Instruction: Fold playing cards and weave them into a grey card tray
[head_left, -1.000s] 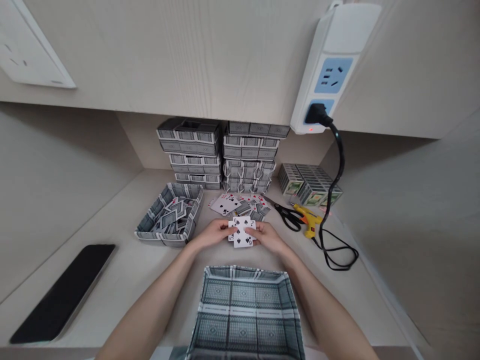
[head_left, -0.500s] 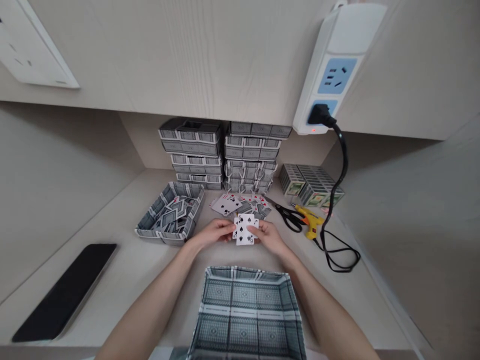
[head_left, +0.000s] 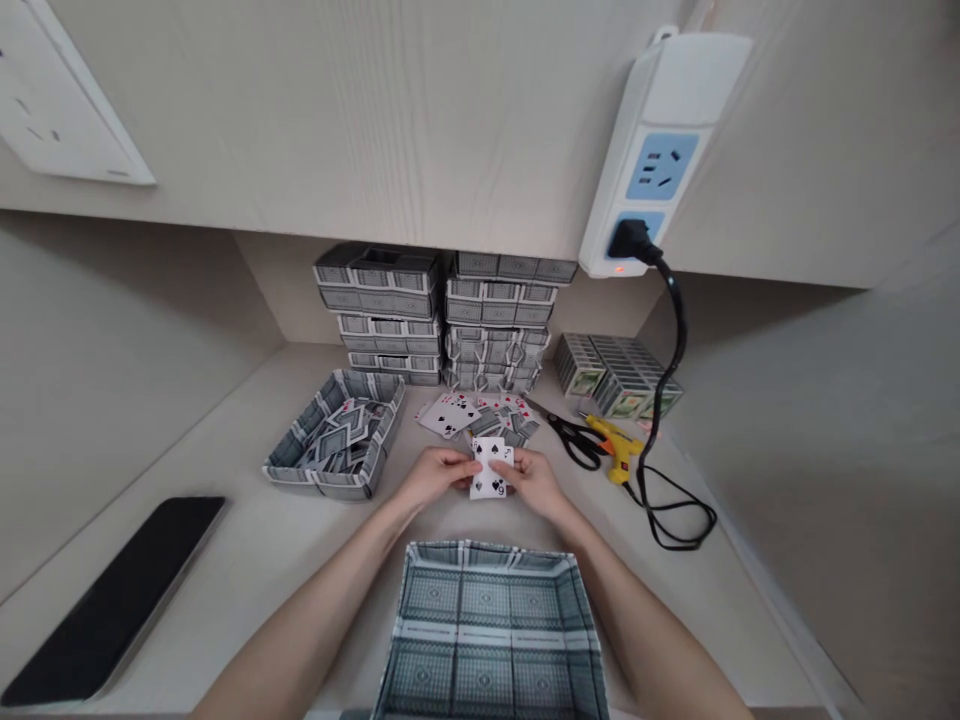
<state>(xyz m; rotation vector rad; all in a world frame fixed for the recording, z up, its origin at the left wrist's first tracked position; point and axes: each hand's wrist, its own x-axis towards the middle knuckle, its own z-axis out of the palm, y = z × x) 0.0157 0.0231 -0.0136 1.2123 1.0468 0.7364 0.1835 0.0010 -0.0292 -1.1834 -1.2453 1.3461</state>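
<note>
Two face-up spade playing cards point(head_left: 491, 468), laid crosswise on one another, are held over the desk between both hands. My left hand point(head_left: 433, 477) pinches their left edge and my right hand point(head_left: 534, 481) pinches their right edge. Just behind the hands lies a loose heap of playing cards point(head_left: 480, 413), some face up. An open box folded from grey-backed cards point(head_left: 491, 630) stands right in front of me, below the hands.
A second card-made tray point(head_left: 289, 465) holding folded cards sits at the left. Two stacks of finished card boxes point(head_left: 442, 315) stand at the back wall, card packs point(head_left: 615, 370) to their right. Scissors point(head_left: 574, 438), a yellow glue gun point(head_left: 616, 442) with black cord, a power strip point(head_left: 660, 150) and a phone point(head_left: 112, 600) are also here.
The two crossed cards have been pushed closer together and my hands have closed in on them slightly; the view shifted a little.
</note>
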